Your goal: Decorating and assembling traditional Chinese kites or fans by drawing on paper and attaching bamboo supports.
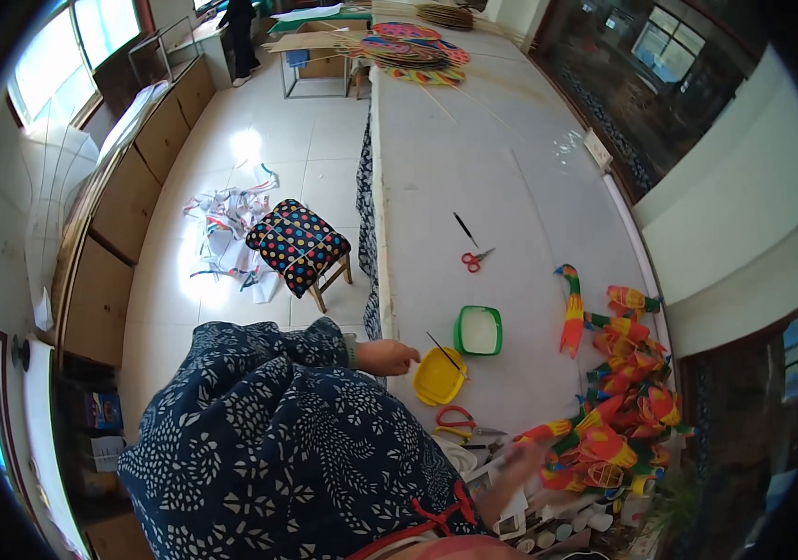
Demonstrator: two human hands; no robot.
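Hands working at the table edge beside a yellow dish.

We find the left hand [388, 357] resting on the table [502, 187] edge just left of the yellow dish [439, 377], fingers curled, holding nothing. The right hand [518, 464] lies blurred below that dish, near the painted paper pieces [618, 411]; we cannot tell its grip. A brush [443, 352] leans across the dish; contents unclear. The green tub [479, 330] above-right holds something white. We judge slow, steadied movements advisable.

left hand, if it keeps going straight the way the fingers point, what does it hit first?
Most likely the yellow dish: the left hand rests at the table edge, fingers pointing right toward it. Depth is unclear; the thin brush lying on its rim sits slightly higher.
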